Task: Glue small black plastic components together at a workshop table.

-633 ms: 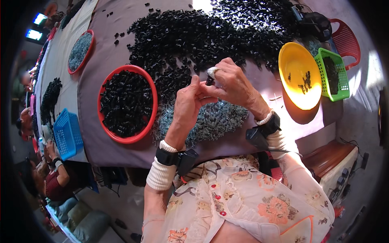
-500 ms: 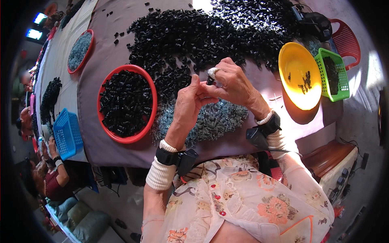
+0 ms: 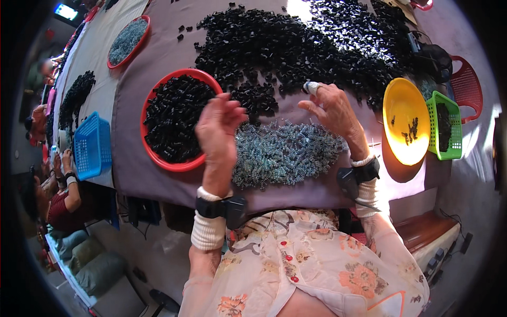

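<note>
My left hand (image 3: 217,140) is at the right rim of a red round basin (image 3: 155,158) heaped with small black plastic parts (image 3: 177,119). Its fingers are loosely bent and apart, with nothing visible in them. Further right, my right hand (image 3: 334,110) hovers with thumb and fingers apart at the near edge of a large heap of black parts (image 3: 274,47). A white wrap covers one of its fingertips. Nothing shows in that hand. Between and below my hands, a pile of small silvery-blue coil springs (image 3: 285,156) lies on the cloth-covered table (image 3: 169,193).
A yellow basin (image 3: 393,108) with a few black parts and a green basket (image 3: 449,153) stand at right, near a red chair (image 3: 467,90). At left are a red basin of springs (image 3: 128,42), a blue basket (image 3: 92,148) and another person (image 3: 63,203).
My hands, together above the springs before, have parted. The left went left to the red basin's rim; the right moved right, to the edge of the black heap. The view has shifted.
</note>
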Action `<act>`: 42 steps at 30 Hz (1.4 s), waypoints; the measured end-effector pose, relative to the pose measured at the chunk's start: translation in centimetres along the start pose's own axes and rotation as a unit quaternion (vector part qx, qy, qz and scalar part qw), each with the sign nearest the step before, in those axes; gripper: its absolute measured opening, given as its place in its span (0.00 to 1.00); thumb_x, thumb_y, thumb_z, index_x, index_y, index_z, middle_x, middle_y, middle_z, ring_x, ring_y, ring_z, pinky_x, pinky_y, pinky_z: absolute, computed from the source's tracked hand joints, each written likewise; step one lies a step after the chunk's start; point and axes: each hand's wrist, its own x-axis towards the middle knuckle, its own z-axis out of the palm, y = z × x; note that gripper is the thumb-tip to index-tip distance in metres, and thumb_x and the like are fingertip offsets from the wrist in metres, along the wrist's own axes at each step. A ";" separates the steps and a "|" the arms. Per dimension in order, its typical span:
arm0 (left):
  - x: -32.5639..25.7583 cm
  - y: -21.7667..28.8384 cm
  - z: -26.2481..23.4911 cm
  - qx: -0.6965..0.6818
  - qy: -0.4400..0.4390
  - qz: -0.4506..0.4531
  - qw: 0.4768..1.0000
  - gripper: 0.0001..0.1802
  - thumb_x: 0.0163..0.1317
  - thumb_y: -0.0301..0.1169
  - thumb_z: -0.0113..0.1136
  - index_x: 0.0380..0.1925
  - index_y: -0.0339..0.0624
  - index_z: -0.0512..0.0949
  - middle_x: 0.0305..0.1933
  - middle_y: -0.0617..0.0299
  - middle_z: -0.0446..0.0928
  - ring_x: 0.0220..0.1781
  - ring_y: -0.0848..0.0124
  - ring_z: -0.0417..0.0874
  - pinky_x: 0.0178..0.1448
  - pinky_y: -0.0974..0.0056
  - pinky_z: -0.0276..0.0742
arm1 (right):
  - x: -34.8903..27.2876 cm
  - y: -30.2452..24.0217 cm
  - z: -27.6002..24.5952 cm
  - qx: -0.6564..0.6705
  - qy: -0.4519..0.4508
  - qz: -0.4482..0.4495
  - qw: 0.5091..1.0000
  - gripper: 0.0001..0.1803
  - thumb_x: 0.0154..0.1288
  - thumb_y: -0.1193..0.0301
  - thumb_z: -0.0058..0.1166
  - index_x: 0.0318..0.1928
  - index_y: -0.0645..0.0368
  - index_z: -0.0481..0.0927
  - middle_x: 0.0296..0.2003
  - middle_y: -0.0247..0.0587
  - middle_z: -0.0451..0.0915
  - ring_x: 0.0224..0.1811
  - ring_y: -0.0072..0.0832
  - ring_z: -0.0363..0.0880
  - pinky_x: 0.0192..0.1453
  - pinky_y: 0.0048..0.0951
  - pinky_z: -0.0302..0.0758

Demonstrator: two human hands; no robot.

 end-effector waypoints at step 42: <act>1.7 -1.5 -1.4 0.106 -0.045 -0.102 0.988 0.12 0.64 0.31 0.55 0.44 0.36 0.75 0.34 0.59 0.79 0.32 0.73 0.81 0.37 0.70 0.80 | 5.8 -1.4 8.0 -0.070 -0.105 -0.095 0.988 0.06 0.56 0.71 0.52 0.29 0.59 0.72 0.21 0.44 0.76 0.27 0.41 0.77 0.35 0.39 0.66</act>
